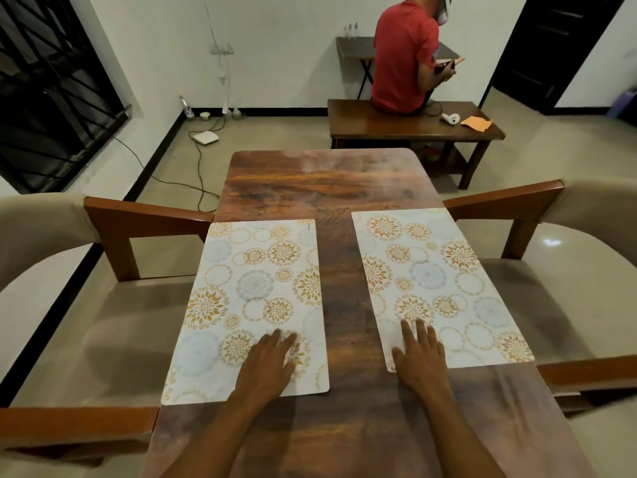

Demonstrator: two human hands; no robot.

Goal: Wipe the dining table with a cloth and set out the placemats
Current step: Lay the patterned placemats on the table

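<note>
Your left hand (pixel 272 362) lies flat, palm down, on the near end of the left placemat (pixel 255 305); your right hand (pixel 422 353) rests the same way, gripping nothing, on the near corner of the right placemat (pixel 434 288). Both mats lie side by side on the wooden dining table (pixel 327 181), apart. They look thin, light and flexible, likely to slide on the glossy top, so press and nudge them, or pinch an edge to lift.

Two cushioned chairs (pixel 586 298) flank the scene; far right, a person in red (pixel 401 56) sits on a low wooden bench (pixel 379 124) — white device (pixel 205 137) far left.
</note>
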